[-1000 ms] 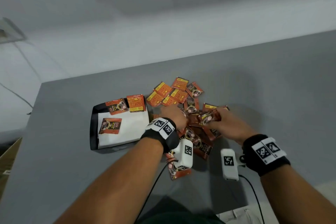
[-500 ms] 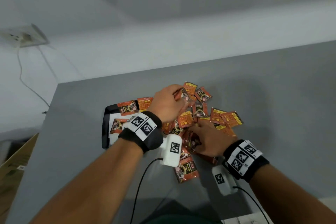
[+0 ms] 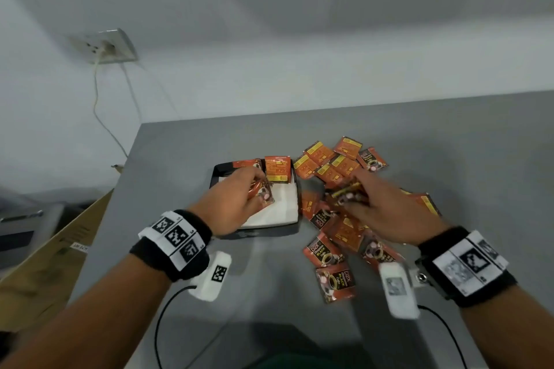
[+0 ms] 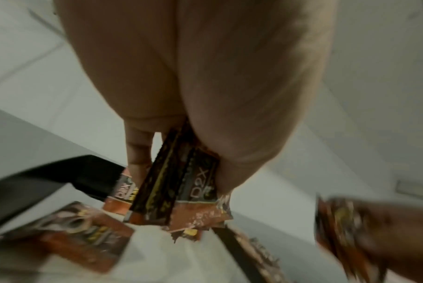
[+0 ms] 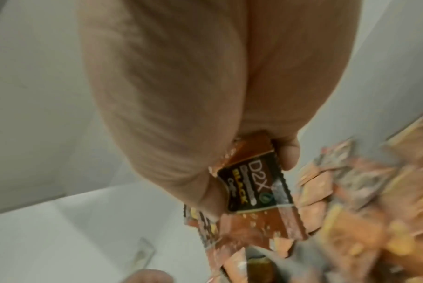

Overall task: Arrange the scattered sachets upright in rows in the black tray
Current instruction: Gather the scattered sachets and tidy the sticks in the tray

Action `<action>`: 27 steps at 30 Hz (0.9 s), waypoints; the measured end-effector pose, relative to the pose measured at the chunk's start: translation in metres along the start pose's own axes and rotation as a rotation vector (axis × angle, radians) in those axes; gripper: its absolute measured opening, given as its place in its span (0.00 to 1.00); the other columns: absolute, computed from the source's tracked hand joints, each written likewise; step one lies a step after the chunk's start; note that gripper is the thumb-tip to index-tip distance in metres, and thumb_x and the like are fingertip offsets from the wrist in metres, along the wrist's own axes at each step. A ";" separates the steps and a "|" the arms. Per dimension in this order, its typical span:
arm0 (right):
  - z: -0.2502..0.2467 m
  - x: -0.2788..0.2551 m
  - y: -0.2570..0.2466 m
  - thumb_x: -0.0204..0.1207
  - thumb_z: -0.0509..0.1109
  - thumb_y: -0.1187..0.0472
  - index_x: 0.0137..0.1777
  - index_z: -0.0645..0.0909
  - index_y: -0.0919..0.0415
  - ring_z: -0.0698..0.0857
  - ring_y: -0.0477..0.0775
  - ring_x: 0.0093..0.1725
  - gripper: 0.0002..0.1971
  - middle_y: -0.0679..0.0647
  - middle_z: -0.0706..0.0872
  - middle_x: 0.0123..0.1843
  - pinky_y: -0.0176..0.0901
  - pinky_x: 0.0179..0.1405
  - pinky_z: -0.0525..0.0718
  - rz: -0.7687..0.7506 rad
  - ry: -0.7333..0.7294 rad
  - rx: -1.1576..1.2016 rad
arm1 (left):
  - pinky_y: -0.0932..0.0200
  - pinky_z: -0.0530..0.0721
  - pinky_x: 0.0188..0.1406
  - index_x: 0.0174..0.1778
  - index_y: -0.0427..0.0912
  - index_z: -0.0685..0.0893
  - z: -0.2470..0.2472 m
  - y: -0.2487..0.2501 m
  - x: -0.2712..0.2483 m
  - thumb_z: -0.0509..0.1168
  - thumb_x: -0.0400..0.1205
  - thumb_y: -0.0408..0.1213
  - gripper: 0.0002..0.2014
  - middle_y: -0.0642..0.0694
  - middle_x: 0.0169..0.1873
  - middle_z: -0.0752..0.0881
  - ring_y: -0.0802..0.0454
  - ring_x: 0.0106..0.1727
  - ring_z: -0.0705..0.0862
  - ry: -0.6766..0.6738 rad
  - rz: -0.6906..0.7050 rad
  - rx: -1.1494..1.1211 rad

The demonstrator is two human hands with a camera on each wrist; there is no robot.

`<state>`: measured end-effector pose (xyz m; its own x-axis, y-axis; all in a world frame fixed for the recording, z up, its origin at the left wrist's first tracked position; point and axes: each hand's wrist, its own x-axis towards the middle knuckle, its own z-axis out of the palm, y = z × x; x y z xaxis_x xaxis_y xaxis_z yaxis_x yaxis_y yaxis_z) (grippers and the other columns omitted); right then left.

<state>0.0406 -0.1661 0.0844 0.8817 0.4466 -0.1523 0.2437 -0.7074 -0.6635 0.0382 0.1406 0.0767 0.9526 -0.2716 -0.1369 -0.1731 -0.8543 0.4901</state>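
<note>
Sachets (image 3: 329, 252), orange-black, glossy; left hand (image 3: 232, 204) and right hand (image 3: 386, 207) each grip some.

The black tray (image 3: 216, 172) sits on the grey table, lined with white paper; two orange sachets (image 3: 277, 169) stand upright against its far wall. A small bunch of sachets (image 4: 176, 189) hangs over the tray, pinched in the left hand (image 3: 230, 204). Just right of the tray lies the loose pile of sachets (image 3: 332, 165), overlapping, some face up, some showing yellow-labelled backs. Another sachet (image 5: 254, 185) is pinched above that pile in the right hand (image 3: 386, 207).
</note>
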 end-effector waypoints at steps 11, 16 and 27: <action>0.085 0.074 -0.077 0.84 0.60 0.60 0.60 0.71 0.55 0.73 0.53 0.52 0.07 0.49 0.76 0.52 0.56 0.64 0.74 -0.156 -0.039 -0.408 | 0.55 0.69 0.62 0.73 0.50 0.71 0.015 -0.039 -0.017 0.64 0.85 0.43 0.20 0.52 0.70 0.79 0.51 0.68 0.76 -0.077 0.091 0.374; 0.097 0.077 -0.072 0.84 0.61 0.55 0.65 0.72 0.55 0.78 0.57 0.61 0.12 0.53 0.79 0.60 0.61 0.66 0.70 -0.134 -0.112 -0.582 | 0.53 0.70 0.70 0.69 0.50 0.73 0.021 -0.055 -0.025 0.61 0.86 0.46 0.15 0.53 0.65 0.80 0.52 0.65 0.77 -0.058 0.085 0.269; 0.106 0.062 -0.053 0.72 0.60 0.26 0.83 0.59 0.48 0.70 0.56 0.75 0.43 0.51 0.69 0.77 0.63 0.77 0.65 -0.200 -0.137 -0.534 | 0.54 0.69 0.75 0.69 0.52 0.75 0.034 -0.063 -0.039 0.60 0.77 0.68 0.31 0.56 0.61 0.80 0.57 0.63 0.77 -0.027 0.173 0.226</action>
<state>0.0391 -0.0426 0.0325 0.7460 0.6414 -0.1794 0.6011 -0.7644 -0.2334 0.0033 0.1896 0.0221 0.8975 -0.4312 -0.0920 -0.3869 -0.8703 0.3047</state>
